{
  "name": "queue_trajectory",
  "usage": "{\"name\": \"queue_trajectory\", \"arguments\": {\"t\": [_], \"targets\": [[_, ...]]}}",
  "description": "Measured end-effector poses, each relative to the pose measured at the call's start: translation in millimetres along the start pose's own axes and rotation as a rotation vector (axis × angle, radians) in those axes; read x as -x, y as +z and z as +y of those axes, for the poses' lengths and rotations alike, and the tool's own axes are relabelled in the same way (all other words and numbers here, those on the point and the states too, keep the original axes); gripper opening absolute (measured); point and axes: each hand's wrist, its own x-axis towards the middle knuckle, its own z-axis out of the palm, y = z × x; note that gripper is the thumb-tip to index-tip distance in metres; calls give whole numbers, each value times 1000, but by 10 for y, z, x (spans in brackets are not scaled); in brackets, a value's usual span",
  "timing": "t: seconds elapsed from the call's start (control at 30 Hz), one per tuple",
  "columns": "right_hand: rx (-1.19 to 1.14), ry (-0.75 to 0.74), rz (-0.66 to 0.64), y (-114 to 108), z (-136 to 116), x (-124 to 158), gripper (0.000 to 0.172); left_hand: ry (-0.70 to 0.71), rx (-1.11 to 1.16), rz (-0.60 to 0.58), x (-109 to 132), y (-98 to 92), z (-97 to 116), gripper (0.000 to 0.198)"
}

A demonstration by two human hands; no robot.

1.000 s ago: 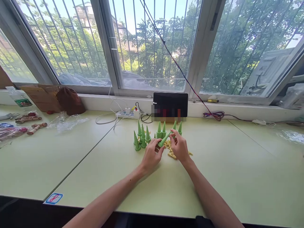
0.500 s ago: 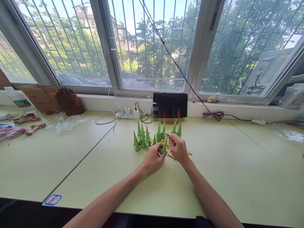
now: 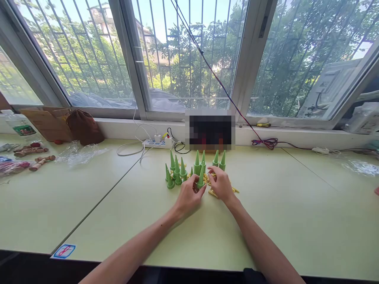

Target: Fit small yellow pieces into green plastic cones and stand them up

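Observation:
In the head view, my left hand (image 3: 190, 195) has its thumb and fingers around the base of a green cone-shaped spike (image 3: 201, 176), which points upward. My right hand (image 3: 221, 184) is just right of that cone, its thumb and curled fingers apart with nothing visible between them. Small yellow stick-like pieces (image 3: 213, 193) lie scattered under and beside my right hand. Several more green cones (image 3: 177, 169) stand upright in a group to the left. Behind my hands stand further cones (image 3: 222, 161), some of which look stacked.
Against the sill at the back are a white power strip (image 3: 154, 143) and a pixelated dark panel (image 3: 210, 132). A bundled cable (image 3: 268, 143) lies to its right. At far left are a brown pouch (image 3: 84, 126), clear plastic wrap (image 3: 78, 154) and wooden toys (image 3: 41, 162).
The cone in my left hand has gone from tilted to upright and moved slightly left. My right fingers have come away from its tip.

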Motion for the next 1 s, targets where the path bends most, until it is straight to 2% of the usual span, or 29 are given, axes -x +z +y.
{"name": "queue_trajectory", "arguments": {"t": [0.17, 0.33, 0.77, 1.0], "targets": [[142, 68, -196, 42, 35, 22, 23, -13, -29, 3, 2, 0, -20, 19], [189, 107, -287, 36, -31, 28, 24, -19, -26, 28, 0, -1, -16, 19], [348, 160, -341, -73, -31, 35, 28, -25, -36, 64, 12, -7, 6, 17], [357, 166, -304, -70, -31, 35, 26, -18, -41, 61, 13, -1, 13, 15]]}}
